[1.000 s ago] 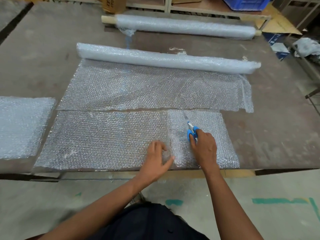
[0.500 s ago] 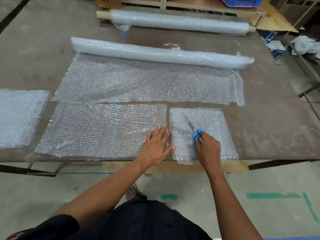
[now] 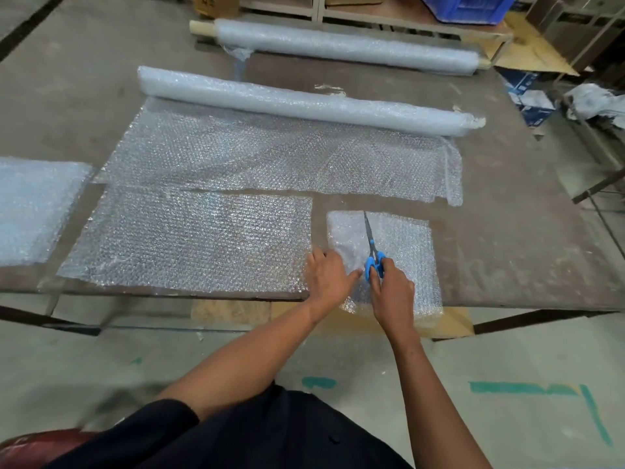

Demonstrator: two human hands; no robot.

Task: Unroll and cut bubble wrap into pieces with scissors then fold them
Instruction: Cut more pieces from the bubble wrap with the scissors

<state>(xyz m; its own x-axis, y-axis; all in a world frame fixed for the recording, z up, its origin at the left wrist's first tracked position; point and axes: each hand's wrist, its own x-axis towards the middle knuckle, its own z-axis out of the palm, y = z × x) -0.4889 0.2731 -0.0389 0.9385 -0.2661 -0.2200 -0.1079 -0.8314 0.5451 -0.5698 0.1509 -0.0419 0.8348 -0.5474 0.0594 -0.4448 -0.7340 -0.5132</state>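
Head view: small cut piece lies at the table's near edge, apart from the larger sheet.
Right hand: fingers curled through the blue scissors, blades closed, pointing away over the piece.
Left hand: fingers fairly straight, resting on the piece's left edge.
Key relation: piece lies directly under both hands, overhanging the table edge, so either hand could start the fold.
Roll: well beyond, lying crosswise.

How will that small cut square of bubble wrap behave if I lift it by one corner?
The small cut square of clear bubble wrap will probably droop: its near edge already sags over the brown table. It looks thin and light, so it likely slides easily.
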